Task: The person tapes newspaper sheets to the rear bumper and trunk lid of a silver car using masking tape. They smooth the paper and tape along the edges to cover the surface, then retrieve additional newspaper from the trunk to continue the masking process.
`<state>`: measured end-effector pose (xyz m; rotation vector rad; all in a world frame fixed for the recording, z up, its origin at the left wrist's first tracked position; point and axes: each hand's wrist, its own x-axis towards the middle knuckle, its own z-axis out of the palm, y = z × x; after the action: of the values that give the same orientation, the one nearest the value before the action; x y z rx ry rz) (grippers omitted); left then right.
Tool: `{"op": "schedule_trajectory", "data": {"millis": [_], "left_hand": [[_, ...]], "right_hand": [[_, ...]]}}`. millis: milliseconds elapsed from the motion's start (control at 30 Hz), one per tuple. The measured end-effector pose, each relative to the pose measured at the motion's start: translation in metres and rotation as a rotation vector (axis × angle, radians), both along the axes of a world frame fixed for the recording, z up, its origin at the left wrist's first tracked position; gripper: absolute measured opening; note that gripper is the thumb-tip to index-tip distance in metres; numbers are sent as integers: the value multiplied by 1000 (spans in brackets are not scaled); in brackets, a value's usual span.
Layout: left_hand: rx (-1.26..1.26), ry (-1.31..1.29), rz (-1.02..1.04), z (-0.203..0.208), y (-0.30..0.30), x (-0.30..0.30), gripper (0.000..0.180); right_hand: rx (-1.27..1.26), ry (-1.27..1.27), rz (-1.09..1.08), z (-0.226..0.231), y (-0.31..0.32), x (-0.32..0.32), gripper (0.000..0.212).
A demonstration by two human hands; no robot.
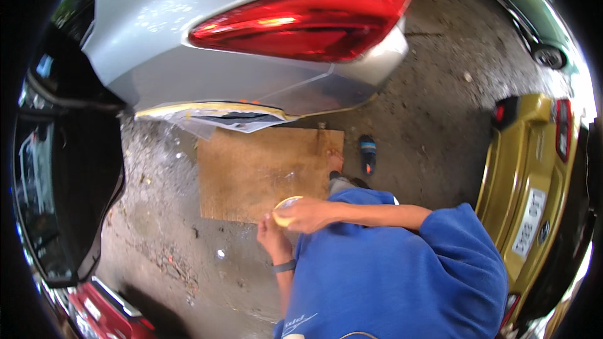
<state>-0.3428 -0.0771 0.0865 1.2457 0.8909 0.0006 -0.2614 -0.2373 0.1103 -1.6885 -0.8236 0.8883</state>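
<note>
My right hand (304, 215) is closed around a roll of yellow masking tape (281, 220), held in front of my blue shirt. The fingers of my left hand (271, 236), with a dark band at the wrist, are pinched at the near-left edge of the roll; the exact bit of tape between them is too small to make out. Beyond my hands stands the rear corner of a silver car (264, 81) with a red tail light (308, 22). Yellow tape and white masking sheet (220, 117) run along its lower edge.
A brown board (264, 172) lies on the dirt below the car, with my bare foot (335, 161) at its right edge. A dark blue sandal (368, 154) lies beside it. A gold car (524, 182) stands right, a green car (524, 0) far right, a red vehicle (103, 311) near left.
</note>
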Motion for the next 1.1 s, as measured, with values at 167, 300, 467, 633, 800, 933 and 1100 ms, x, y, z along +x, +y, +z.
{"op": "schedule_trajectory", "data": {"millis": [167,300,467,633,800,933,1100], "left_hand": [[-588,160,96,-9,68,-44,22],[-670,218,-12,-30,102,-72,20],[-198,300,-102,-38,148,-120,16],[118,371,59,-62,179,-216,18],[89,617,68,-84,123,-322,15],[66,728,35,-75,-19,-371,15],[394,1005,-261,-51,-196,-358,21]], "right_hand": [[-78,-140,82,14,53,-81,57],[-19,-134,14,22,55,-117,60],[-182,-49,-260,24,14,-141,55],[-562,-132,-369,19,-74,-123,52],[-869,-138,-369,47,-200,-74,48],[-751,-83,-271,53,-280,22,50],[-525,-150,-52,36,-333,137,56]]}}
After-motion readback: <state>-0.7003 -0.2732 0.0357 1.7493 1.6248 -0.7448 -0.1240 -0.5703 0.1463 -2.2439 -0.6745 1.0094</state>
